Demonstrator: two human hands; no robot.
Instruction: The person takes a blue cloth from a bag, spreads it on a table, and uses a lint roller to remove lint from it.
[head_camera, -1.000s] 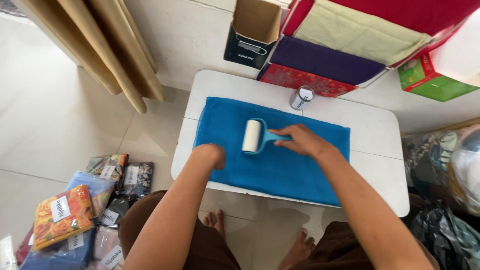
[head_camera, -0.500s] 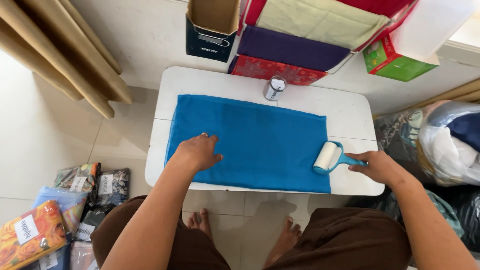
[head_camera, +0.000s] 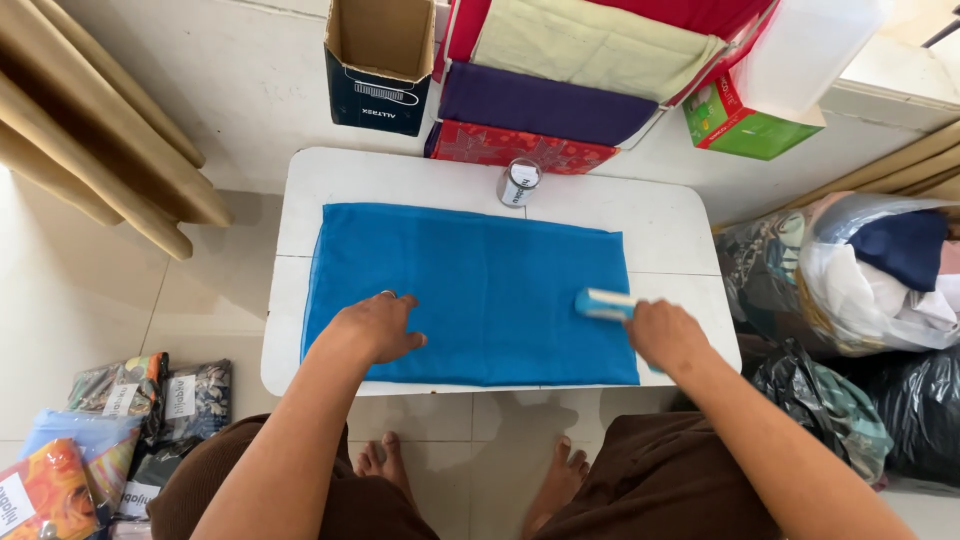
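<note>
While I look down over the worktop (head_camera: 330, 180), my left hand (head_camera: 372, 325) lies flat and open on the near left part of the blue cloth (head_camera: 480, 280), pinning it. The cloth stretches with its long axis left to right across the worktop. At its near right edge my right hand (head_camera: 665, 335) has a closed grip on the lint roller (head_camera: 603, 304), whose head points left toward the cloth's middle. A small can (head_camera: 519, 183) stands just beyond the far edge.
</note>
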